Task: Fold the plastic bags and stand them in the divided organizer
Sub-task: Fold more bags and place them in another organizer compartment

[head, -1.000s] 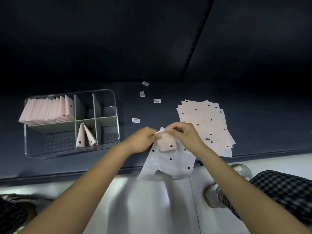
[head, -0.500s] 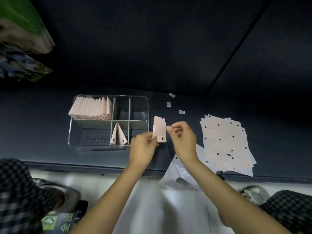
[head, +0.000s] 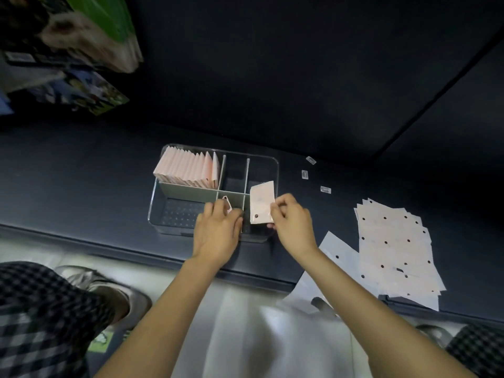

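The right hand [head: 293,223] pinches a folded pink bag [head: 261,205] by its right edge, holding it upright over the near right compartment of the clear divided organizer [head: 268,165]. The left hand [head: 218,231] reaches into the near middle compartment, fingers curled down around the folded bags [head: 227,205] standing there; whether it actually grips them cannot be told. A packed row of folded bags [head: 188,170] stands in the far left compartment. The organizer sits on a dark table [head: 81,175]. To the right lies a stack of flat dotted bags [head: 395,246], with one loose flat bag [head: 338,255] partly hidden under the right forearm and hanging off the table's edge. Three small labels [head: 305,174] behind the organizer are too small to read.
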Demonstrator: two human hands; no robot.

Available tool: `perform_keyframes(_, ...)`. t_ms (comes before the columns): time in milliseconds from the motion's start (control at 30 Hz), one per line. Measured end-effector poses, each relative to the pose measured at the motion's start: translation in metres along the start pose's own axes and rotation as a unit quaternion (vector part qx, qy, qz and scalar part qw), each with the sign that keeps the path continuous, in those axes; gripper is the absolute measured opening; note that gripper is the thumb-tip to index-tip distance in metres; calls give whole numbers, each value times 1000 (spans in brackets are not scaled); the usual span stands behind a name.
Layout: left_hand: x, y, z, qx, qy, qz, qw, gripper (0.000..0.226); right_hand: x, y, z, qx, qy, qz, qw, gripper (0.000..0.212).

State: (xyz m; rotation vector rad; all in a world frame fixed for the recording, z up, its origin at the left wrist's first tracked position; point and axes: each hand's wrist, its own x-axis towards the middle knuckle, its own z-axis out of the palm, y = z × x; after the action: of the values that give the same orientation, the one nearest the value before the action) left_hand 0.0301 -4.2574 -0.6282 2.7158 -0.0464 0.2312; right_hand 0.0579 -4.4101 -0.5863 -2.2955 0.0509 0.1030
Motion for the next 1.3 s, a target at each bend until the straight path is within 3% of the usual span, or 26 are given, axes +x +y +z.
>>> perform_keyframes(67, 0, -12, 5, 45, -46, -2, 998, 27, 5, -2, 3, -20, -8, -13, 1000, 11)
perform_keyframes(167, 0, -24, 8, 60, -37, -14, 997, 27, 11, -6, 13, -61, -19, -27, 998, 12)
perform_keyframes(300, -6, -34, 9, -6, 17, -48, 999, 13, 17, -18, 31, -94, -20, -23, 995, 12)
perform_keyframes(533, -10, -38, 10, -119, 14, -70, 990, 12, 19, -35, 68, -201, -47, 1, 978, 17)
perform_keyframes(667, -12, -35, 6, -161, 31, -93, 982, 16, 15, -31, 80, -145, -71, 31, 986, 19)
perform_keyframes(800, -12, -33, 6, -124, 2, -60, 990, 27, 5, -20, 73, -37, -116, 4, 993, 21)
perform_keyframes(867, -12, -33, 6, -102, 2, -53, 993, 24, -5, -5, 58, -30, -80, -24, 996, 18)
perform_keyframes(967, -11, -32, 7, -97, 8, -57, 994, 21, -26, 40, 22, -111, 7, -51, 992, 19)
perform_keyframes(1100, -13, -25, 10, -71, 9, -59, 996, 21, -64, 118, -31, -269, 93, 5, 959, 28)
perform_keyframes(1200, -13, -16, 12, -69, 10, -91, 993, 21, -93, 162, -48, -373, -4, 73, 925, 51)
perform_keyframes(1300, -15, -7, 13, -63, 30, -111, 991, 19, -96, 183, -47, -393, -100, 58, 912, 61)
